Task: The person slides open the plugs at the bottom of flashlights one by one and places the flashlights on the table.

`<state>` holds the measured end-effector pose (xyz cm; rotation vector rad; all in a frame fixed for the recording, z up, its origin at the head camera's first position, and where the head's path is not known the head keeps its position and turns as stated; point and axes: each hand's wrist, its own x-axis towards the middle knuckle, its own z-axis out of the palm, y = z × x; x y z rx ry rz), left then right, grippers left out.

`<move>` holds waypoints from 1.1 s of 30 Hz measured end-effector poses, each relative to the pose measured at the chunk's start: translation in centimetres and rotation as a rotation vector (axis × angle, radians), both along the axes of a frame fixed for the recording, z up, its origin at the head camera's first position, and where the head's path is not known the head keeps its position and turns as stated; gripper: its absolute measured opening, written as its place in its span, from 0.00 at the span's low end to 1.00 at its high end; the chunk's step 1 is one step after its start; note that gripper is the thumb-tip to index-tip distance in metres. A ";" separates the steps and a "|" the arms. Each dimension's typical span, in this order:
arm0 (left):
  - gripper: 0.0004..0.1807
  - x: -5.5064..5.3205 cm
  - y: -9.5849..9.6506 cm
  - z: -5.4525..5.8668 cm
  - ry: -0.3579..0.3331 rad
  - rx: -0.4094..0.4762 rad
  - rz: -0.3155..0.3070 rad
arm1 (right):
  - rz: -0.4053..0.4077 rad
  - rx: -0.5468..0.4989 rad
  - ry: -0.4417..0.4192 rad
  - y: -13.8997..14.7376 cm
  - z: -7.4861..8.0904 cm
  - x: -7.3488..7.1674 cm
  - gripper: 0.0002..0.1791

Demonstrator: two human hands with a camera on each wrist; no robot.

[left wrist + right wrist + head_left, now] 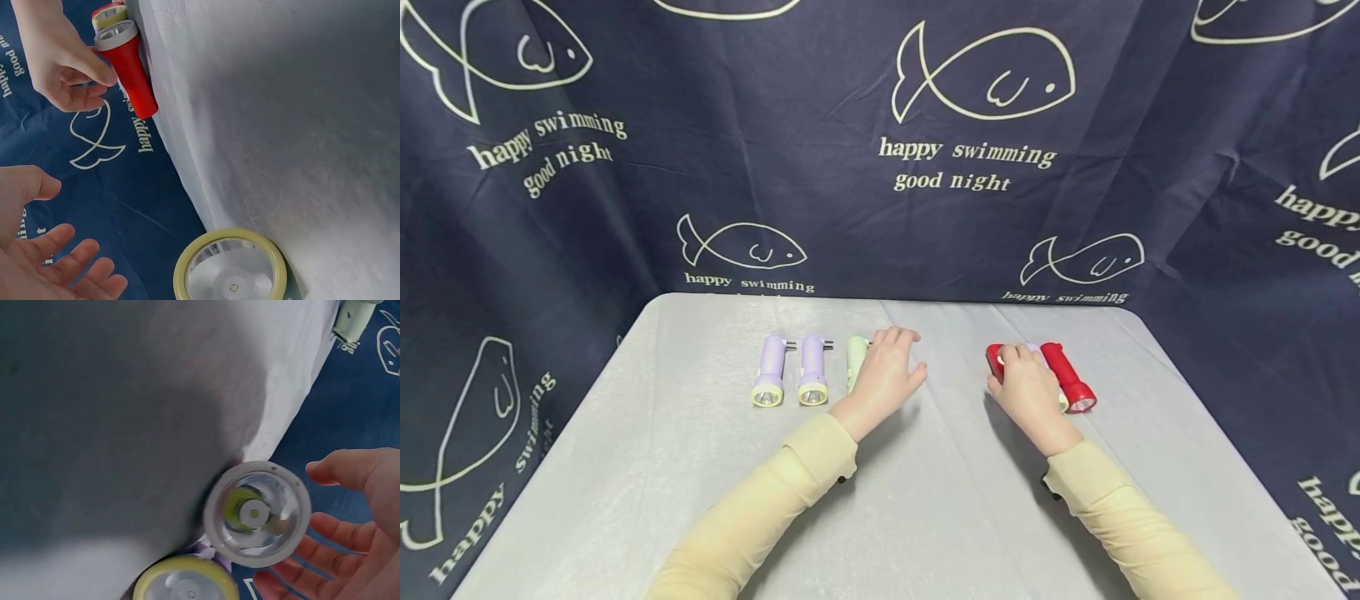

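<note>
Over the right part of a pale green flashlight (pixel 856 360) is my left hand (pixel 886 371), its fingers loosely spread with nothing between them. The left wrist view shows that hand beside a yellow-rimmed lens (pixel 230 269). At the right-hand group, my right hand (pixel 1028 385) is over a red flashlight (pixel 994 358) with a grey rim. Its thumb and fingers are spread around this flashlight in the right wrist view, with a gap between the thumb and the grey-rimmed lens (pixel 256 514). A purple flashlight (pixel 1063 402) lies mostly hidden behind the right hand.
Two purple flashlights (pixel 771 371) with yellow rims lie side by side at the left, prongs pointing right. Another red flashlight (pixel 1067 379) ends the right-hand group. A pale cloth covers the table (pixel 917 517); a dark blue fish-print curtain (pixel 850 233) hangs behind it.
</note>
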<state>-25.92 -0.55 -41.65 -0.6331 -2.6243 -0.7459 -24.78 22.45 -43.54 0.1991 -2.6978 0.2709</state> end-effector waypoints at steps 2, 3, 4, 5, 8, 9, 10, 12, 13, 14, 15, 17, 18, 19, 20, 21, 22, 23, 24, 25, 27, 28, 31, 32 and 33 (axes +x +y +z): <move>0.19 -0.1 0.2 -0.1 0.004 -0.009 -0.005 | -0.002 0.000 -0.007 0.3 -0.3 -0.1 0.19; 0.19 -0.1 0.3 -0.2 0.006 -0.013 -0.006 | -0.005 -0.004 -0.012 0.4 -0.4 -0.2 0.19; 0.19 -0.1 0.4 -0.2 0.008 -0.017 -0.008 | -0.008 -0.007 -0.019 0.5 -0.5 -0.2 0.19; 0.19 -0.2 0.4 -0.3 0.011 -0.021 -0.010 | -0.010 -0.011 -0.026 0.6 -0.6 -0.3 0.19; 0.20 -0.2 0.6 -0.3 0.016 -0.034 -0.013 | -0.023 -0.025 -0.058 0.8 -1.0 -0.4 0.20; 0.20 -0.2 0.7 -0.3 0.016 -0.037 -0.014 | -0.027 -0.030 -0.071 0.8 -1.0 -0.5 0.20; 0.20 -0.2 0.7 -0.3 0.017 -0.040 -0.016 | -0.031 -0.032 -0.080 0.9 -1.1 -0.5 0.21; 0.20 -0.1 0.8 -0.2 0.013 -0.042 -0.020 | -0.037 -0.034 -0.096 1.0 -1.2 -0.7 0.21; 0.20 -0.1 0.9 -0.2 0.011 -0.044 -0.022 | -0.039 -0.035 -0.104 1.0 -1.3 -0.7 0.21; 0.20 -0.1 0.9 -0.2 0.011 -0.045 -0.023 | -0.042 -0.036 -0.112 1.0 -1.3 -0.8 0.22; 0.20 -0.1 1.0 -0.2 0.011 -0.045 -0.026 | -0.044 -0.036 -0.119 1.0 -1.4 -0.8 0.22; 0.20 -0.1 1.2 -0.1 0.006 -0.049 -0.030 | -0.047 -0.034 -0.124 1.0 -1.5 -1.0 0.22; 0.20 -0.2 1.3 -0.1 0.005 -0.052 -0.031 | -0.050 -0.034 -0.127 1.0 -1.5 -1.1 0.23; 0.20 -0.2 1.4 0.0 0.001 -0.054 -0.032 | -0.051 -0.034 -0.128 1.0 -1.5 -1.1 0.23; 0.20 -0.2 1.5 0.0 -0.003 -0.058 -0.033 | -0.051 -0.033 -0.130 0.9 -1.5 -1.2 0.23; 0.20 -0.2 1.6 0.0 -0.010 -0.064 -0.033 | -0.053 -0.032 -0.133 0.9 -1.5 -1.3 0.23; 0.20 -0.3 1.7 0.0 -0.017 -0.070 -0.033 | -0.055 -0.031 -0.136 0.9 -1.5 -1.3 0.24; 0.20 -0.3 1.8 -0.1 -0.022 -0.074 -0.033 | -0.056 -0.031 -0.142 0.9 -1.5 -1.4 0.24; 0.21 -0.3 1.9 -0.1 -0.026 -0.078 -0.033 | -0.057 -0.032 -0.148 0.9 -1.5 -1.4 0.24; 0.21 -0.4 2.0 -0.2 -0.029 -0.084 -0.034 | -0.057 -0.033 -0.153 0.9 -1.5 -1.5 0.24; 0.21 -0.4 2.2 -0.3 -0.034 -0.089 -0.039 | -0.059 -0.033 -0.162 0.9 -1.6 -1.6 0.24; 0.21 -0.4 2.3 -0.3 -0.036 -0.092 -0.042 | -0.057 -0.035 -0.164 1.0 -1.6 -1.6 0.24; 0.21 -0.5 2.6 -0.6 -0.045 -0.105 -0.051 | -0.053 -0.040 -0.159 1.1 -1.7 -1.7 0.24; 0.21 -0.6 2.7 -0.6 -0.050 -0.110 -0.054 | -0.052 -0.044 -0.154 1.1 -1.7 -1.8 0.24; 0.21 -0.6 2.8 -0.7 -0.055 -0.117 -0.056 | -0.048 -0.047 -0.146 1.1 -1.7 -1.8 0.23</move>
